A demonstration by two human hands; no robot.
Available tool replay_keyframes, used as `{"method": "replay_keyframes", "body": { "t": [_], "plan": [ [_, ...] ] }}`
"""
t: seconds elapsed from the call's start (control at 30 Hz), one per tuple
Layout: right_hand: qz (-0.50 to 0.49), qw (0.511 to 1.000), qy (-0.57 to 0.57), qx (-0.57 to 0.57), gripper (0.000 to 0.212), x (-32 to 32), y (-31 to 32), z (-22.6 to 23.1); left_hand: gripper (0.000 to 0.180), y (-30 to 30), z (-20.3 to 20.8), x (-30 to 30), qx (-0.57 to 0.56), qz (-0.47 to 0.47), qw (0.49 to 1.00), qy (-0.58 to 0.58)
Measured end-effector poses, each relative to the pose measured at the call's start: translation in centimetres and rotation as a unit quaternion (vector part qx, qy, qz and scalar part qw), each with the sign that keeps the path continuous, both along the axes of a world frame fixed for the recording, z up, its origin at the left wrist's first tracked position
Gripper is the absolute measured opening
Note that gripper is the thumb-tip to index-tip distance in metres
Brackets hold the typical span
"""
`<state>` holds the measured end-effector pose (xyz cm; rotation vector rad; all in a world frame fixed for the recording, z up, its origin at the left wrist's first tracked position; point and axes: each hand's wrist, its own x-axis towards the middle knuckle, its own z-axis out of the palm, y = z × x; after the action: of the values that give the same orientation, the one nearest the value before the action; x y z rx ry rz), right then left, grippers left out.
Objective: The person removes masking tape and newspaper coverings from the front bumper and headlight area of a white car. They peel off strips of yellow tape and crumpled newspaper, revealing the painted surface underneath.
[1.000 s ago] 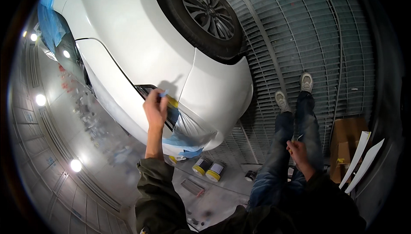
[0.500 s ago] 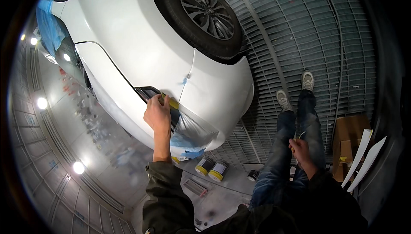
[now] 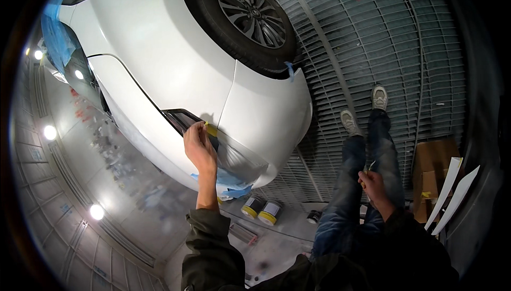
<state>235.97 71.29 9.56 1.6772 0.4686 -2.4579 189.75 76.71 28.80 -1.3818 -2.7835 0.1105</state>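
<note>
My left hand (image 3: 200,150) pinches a strip of yellow masking tape (image 3: 211,129) at the headlight (image 3: 182,118) of a white car (image 3: 159,41). Beyond the tape, translucent masking film (image 3: 242,164) covers the front corner, with blue film (image 3: 237,191) along its lower edge. A small blue scrap (image 3: 290,71) shows by the front wheel (image 3: 250,22). Low over my legs, my right hand (image 3: 377,189) is closed around a slim tool with a yellowish grip (image 3: 364,183). Its thin pale tip pokes out above the fingers; its kind is unclear.
Metal grating (image 3: 383,41) forms the floor under my shoes (image 3: 379,98). Several cans, including a yellow-banded one (image 3: 270,212), stand below the car's nose. A cardboard box (image 3: 434,166) and long white curved strips (image 3: 450,187) are at the right.
The blue scrap has gone from the fender to beside the wheel. My left hand has shifted slightly right and down, lifting the yellow tape's end. My right hand keeps its grip.
</note>
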Motion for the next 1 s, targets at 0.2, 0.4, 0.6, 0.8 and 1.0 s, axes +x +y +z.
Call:
{"method": "replay_keyframes", "body": {
  "t": [0.2,0.4,0.6,0.8,1.0],
  "plan": [
    [0.031,1.000,-0.003,0.000,0.035,0.1,0.0,0.1,0.008,-2.0,0.9,2.0,0.026,0.109,0.990,-0.090],
    [0.044,0.999,0.004,-0.007,0.034,-0.3,0.6,0.9,0.008,-4.7,1.0,5.0,0.074,0.081,0.985,-0.134],
    [0.031,0.999,0.016,-0.015,0.033,-0.4,0.7,1.0,0.005,-7.8,0.6,9.3,0.071,0.100,0.982,-0.144],
    [0.069,0.996,0.038,-0.039,0.031,-2.5,1.8,2.1,0.007,-10.4,1.5,14.9,0.050,0.089,0.978,-0.183],
    [0.170,0.980,0.090,-0.060,0.030,-5.7,1.5,3.2,0.012,-14.2,3.3,20.4,0.012,0.131,0.967,-0.219]
  ]
}}
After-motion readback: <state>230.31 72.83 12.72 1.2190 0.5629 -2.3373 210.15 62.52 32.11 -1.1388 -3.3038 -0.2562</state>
